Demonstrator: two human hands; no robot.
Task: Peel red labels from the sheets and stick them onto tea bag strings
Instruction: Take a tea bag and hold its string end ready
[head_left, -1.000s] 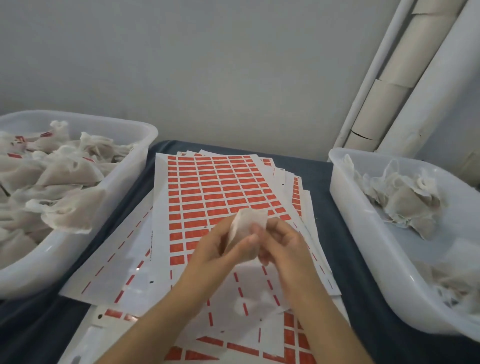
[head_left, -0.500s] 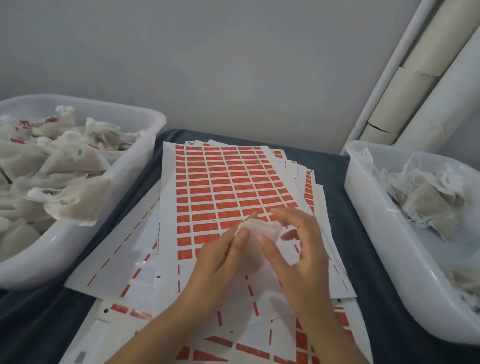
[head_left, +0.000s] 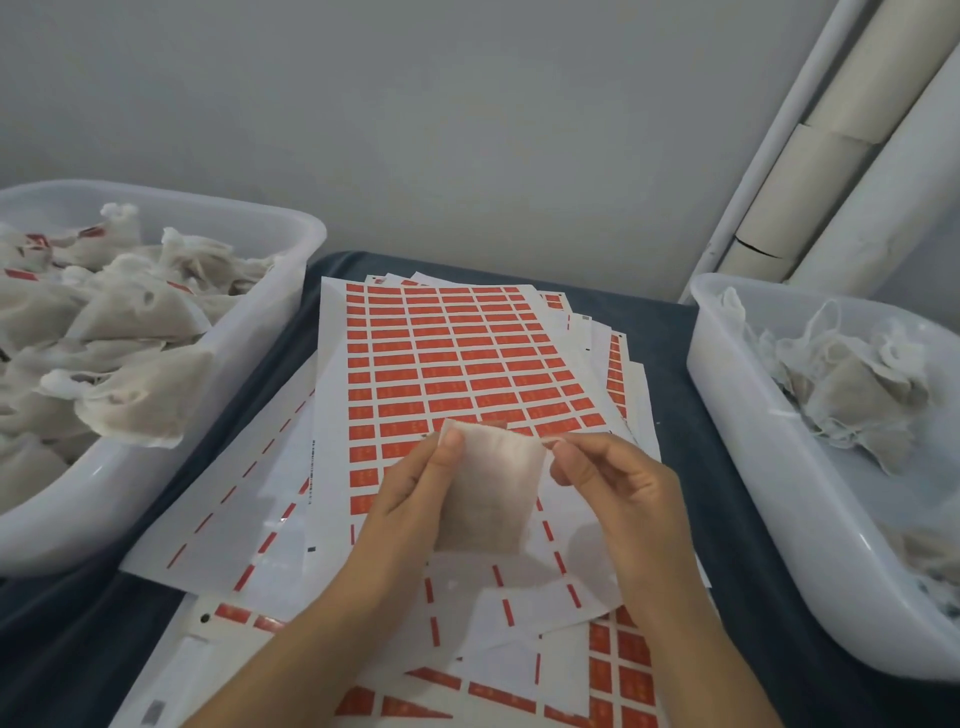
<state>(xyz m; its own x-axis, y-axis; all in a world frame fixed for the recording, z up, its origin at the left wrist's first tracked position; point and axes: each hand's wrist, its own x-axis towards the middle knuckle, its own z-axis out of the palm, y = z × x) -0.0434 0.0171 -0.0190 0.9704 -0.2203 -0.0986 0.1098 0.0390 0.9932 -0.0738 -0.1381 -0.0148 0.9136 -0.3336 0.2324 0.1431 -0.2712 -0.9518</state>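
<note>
We can't make out the tea bag's string: too thin/blurred near the right hand fingertips. Print on the small red rectangular paper labels beyond the hands is too small to read. The flat beige mesh tea bag hides the sheet rows behind it, and the left hand covers the bag's left edge. Both forearms are cut off at the bottom edge. The white plastic tub of tea bags left of the left hand is cut by the frame's left side; the white plastic tub right of the right hand by the right side.
</note>
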